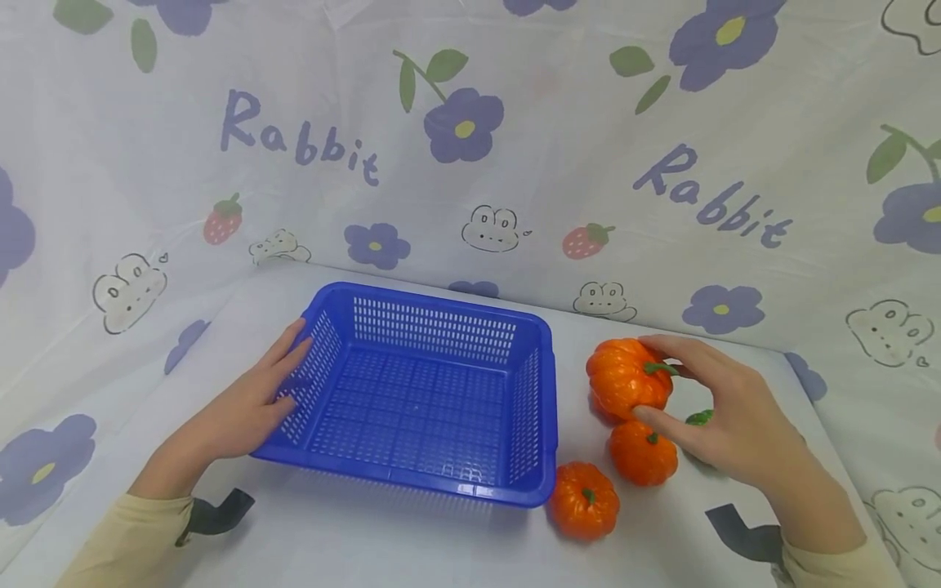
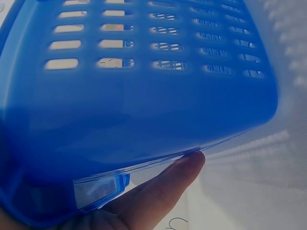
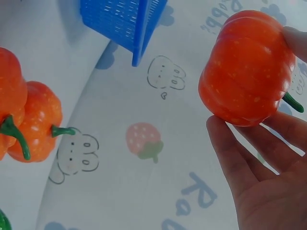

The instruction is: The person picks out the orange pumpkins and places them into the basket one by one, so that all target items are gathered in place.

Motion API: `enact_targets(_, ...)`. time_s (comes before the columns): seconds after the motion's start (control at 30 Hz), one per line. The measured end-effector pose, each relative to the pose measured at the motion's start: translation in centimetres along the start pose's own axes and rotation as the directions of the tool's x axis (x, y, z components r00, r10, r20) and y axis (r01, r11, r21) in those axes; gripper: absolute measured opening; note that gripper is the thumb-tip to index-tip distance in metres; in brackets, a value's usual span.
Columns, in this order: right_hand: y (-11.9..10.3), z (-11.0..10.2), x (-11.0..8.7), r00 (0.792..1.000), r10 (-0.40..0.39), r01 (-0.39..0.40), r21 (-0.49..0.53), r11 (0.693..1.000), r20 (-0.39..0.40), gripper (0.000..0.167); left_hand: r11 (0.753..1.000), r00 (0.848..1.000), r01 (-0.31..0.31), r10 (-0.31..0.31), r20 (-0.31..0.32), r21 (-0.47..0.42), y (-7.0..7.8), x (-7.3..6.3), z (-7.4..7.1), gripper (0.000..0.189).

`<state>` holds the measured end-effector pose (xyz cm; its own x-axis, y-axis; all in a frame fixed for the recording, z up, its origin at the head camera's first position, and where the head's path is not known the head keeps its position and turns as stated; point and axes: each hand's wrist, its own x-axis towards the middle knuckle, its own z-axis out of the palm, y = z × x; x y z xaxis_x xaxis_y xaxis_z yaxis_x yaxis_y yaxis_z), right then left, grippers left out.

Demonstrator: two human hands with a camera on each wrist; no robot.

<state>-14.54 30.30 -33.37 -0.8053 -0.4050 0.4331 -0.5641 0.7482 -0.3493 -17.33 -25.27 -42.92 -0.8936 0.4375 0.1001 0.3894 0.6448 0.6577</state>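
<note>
My right hand (image 1: 735,408) holds an orange pumpkin (image 1: 623,377) with a green stem between thumb and fingertips. In the right wrist view, the held pumpkin (image 3: 247,67) is raised, with fingers beneath it. Nearer me are two more orange pumpkins, one (image 1: 643,454) close below the held one, the other (image 1: 586,501) beside the basket's front right corner. A green piece (image 1: 699,418) lies partly hidden behind my right hand. My left hand (image 1: 246,404) rests along the left rim of a blue perforated basket (image 1: 434,486), fingers extended. A fingertip touches the basket's edge in the left wrist view.
The basket stands on a white-covered table (image 1: 353,531). Behind it hangs a white cloth (image 1: 544,155) printed with rabbits, flowers and strawberries, which meets the table's back edge. Nothing lies inside the basket.
</note>
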Motion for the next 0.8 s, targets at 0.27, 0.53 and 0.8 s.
enact_targets(0.27, 0.4, -0.2, 0.9, 0.999, -0.035, 0.035, 0.01, 0.999, -0.009, 0.079, 1.0, 1.0, -0.022, 0.022, -0.003, 0.001, -0.1, 0.3, 0.3, 0.074)
enact_targets(0.53, 0.1, 0.3, 2.1, 0.999, -0.038, 0.037, 0.035, 0.999, 0.017, 0.077, 1.0, 1.0, -0.018, 0.018, -0.011, 0.009, 0.0, 0.1, 0.2, 0.074)
enact_targets(0.8, 0.0, 1.0, 2.6, 0.999, -0.04, 0.038, 0.073, 0.997, 0.031, 0.076, 1.0, 1.0, -0.001, 0.001, -0.012, 0.001, 0.1, -0.1, 0.1, 0.074)
